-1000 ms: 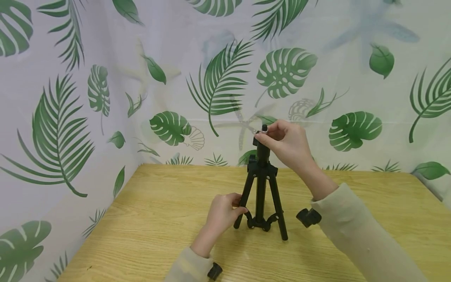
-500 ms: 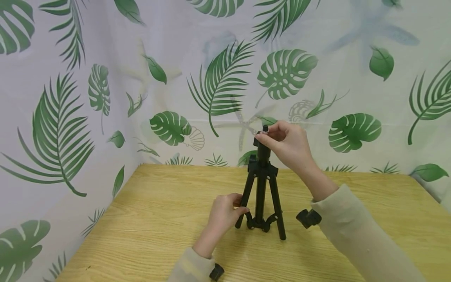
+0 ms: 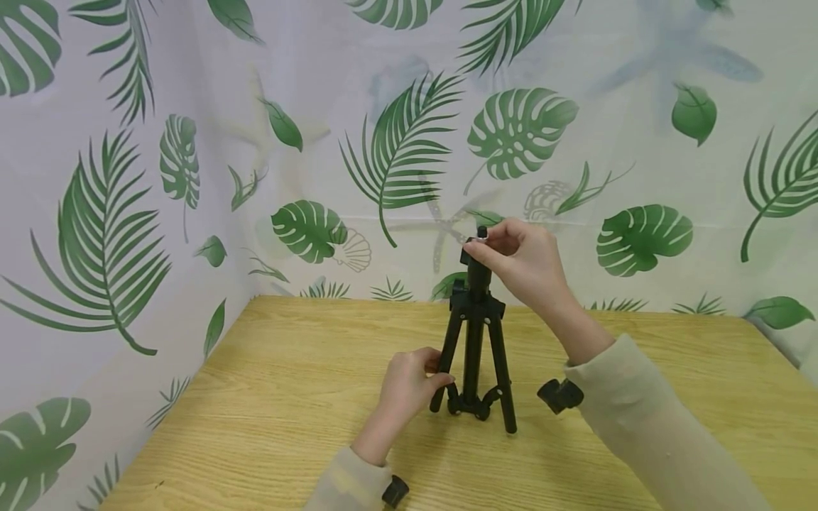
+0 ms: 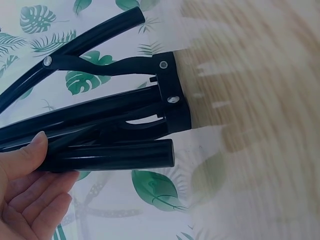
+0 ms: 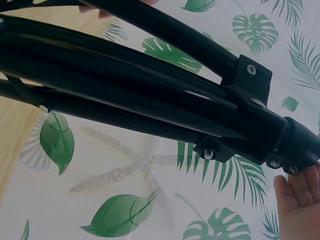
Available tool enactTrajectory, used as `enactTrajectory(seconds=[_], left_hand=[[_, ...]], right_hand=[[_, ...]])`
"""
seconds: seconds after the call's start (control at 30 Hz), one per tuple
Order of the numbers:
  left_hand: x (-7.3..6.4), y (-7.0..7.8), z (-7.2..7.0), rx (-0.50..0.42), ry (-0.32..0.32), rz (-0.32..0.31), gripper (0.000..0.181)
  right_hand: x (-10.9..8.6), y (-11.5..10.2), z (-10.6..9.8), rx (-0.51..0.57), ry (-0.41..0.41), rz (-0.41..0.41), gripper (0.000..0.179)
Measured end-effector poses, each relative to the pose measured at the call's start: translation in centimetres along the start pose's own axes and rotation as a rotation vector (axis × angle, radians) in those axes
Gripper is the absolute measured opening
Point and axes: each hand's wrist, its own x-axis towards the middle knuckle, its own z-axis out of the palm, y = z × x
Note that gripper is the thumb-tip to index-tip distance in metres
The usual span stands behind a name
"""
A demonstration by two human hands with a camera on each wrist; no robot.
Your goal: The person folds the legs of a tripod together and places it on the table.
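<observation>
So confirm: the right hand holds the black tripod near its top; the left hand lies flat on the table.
The left hand isn't flat on the table: it holds a tripod leg, as the head view shows. The right hand does hold the tripod near its top.

White patterned sheeting (image 3: 441, 53) along the far side, green palm fronds (image 3: 402, 149) and split leaves (image 3: 645, 240) across it, faint starfish (image 3: 444, 226) and shells (image 3: 353, 252) between, matching leafy panel (image 3: 172, 227) down the left, yellow wood-grain tabletop (image 3: 287, 383) before me, small dark mark (image 3: 160, 485) at its near left, soft light
</observation>
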Motion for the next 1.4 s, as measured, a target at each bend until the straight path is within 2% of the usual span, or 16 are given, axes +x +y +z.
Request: enactTrajectory(seconds=[0.43, 0.93, 1.4], left_hand=[[0.09, 0.37, 0.03, -0.021, 0.004, -0.01, 0.019], [0.41, 0.5, 0.4, -0.017, 0.016, 0.022, 0.02], [0.84, 0.83, 0.97, -0.015, 0.007, 0.007, 0.017]], right_hand=[[-0.05, -0.09, 0.12, -0.006, 0.007, -0.012, 0.025], [-0.18, 0.02, 0.29, -0.007, 0.021, -0.014, 0.025], [-0.23, 0.12, 0.32, -0.004, 0.031, -0.015, 0.026]])
